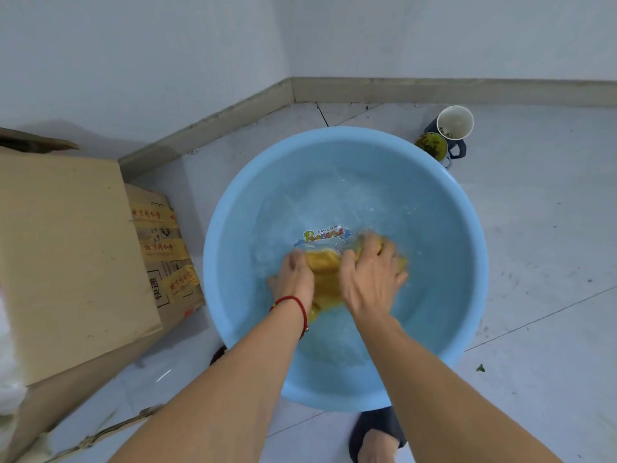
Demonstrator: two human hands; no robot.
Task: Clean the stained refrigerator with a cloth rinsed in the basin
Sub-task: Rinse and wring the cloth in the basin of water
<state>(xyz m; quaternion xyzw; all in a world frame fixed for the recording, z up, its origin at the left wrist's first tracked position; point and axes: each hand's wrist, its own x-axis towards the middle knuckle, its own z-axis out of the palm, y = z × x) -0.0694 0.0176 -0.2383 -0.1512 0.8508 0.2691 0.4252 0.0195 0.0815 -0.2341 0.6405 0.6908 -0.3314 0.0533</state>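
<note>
in basin, left hand, right hand grip cloth.

Pale tiled floor carried blue basin centre, cardboard boxes left, two cups far right by the skirting.

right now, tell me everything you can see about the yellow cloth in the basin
The yellow cloth looks like soft, soaked fabric, bunched and crumpled rather than spread flat. It lies in the water of the round light-blue plastic basin, near the middle, just below a colourful printed label on the basin's bottom. The left hand grips its left end and the right hand grips its right end, a fold bulging up between them. A tail of cloth trails toward the person. Motion blurs its right edge.
</note>
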